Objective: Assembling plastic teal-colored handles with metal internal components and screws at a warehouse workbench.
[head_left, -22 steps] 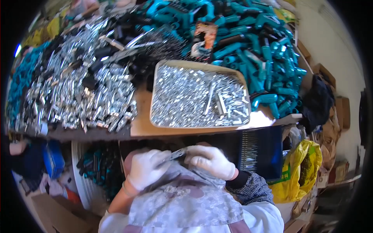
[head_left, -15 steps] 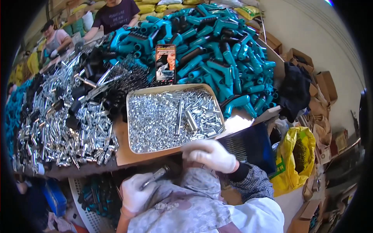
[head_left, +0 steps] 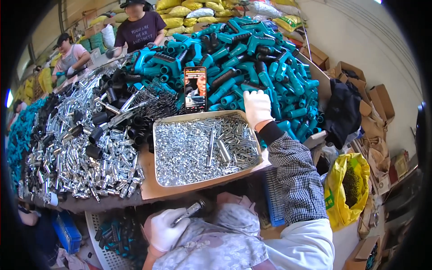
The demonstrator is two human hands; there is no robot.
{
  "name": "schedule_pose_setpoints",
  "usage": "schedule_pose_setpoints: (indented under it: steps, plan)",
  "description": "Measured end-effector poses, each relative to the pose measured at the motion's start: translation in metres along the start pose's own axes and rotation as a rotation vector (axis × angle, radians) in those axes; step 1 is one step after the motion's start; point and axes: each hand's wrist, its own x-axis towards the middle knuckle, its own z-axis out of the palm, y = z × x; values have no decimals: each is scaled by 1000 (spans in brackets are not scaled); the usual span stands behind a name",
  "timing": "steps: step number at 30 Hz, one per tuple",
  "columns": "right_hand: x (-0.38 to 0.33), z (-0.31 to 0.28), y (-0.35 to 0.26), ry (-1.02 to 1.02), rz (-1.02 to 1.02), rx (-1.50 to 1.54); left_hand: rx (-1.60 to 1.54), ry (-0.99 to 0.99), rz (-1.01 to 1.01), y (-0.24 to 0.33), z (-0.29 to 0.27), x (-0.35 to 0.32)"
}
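Observation:
My left hand (head_left: 167,228), in a white glove, is closed round a shiny metal tube with a black end (head_left: 189,213), held above my lap and slanting up to the right. My right hand (head_left: 258,108), also gloved, is stretched out over the near side of a heap of teal plastic handles (head_left: 234,60) with black grips. Its fingers point away from me and are slightly apart; whether they touch a handle I cannot tell. Just left of that wrist lies a cream-rimmed tray (head_left: 208,177) full of small metal pieces, with a larger metal tube (head_left: 223,151) among them.
Metal tubes (head_left: 85,166) cover the table's left, beside black sleeves (head_left: 93,150) and dark springs (head_left: 157,99). A phone (head_left: 195,89) stands behind the tray. A blue crate (head_left: 275,198) and a yellow sack (head_left: 346,189) are at right. Two people (head_left: 140,29) (head_left: 71,56) work across the table.
My right hand has moved from above my lap, near the tray's front edge, out over the teal handles. My left hand still holds the metal tube. The view has shifted slightly.

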Motion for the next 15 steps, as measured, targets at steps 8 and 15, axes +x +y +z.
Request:
schedule_pose_setpoints:
  steps: [8, 15]
  plan:
    - [10, -18, 7, -20, 29, 250, 22, 21, 25, -3, -7, -5]
    - [-1, -106, 15, 1, 167, 850, 30, 31, 23, -4, -10, -3]
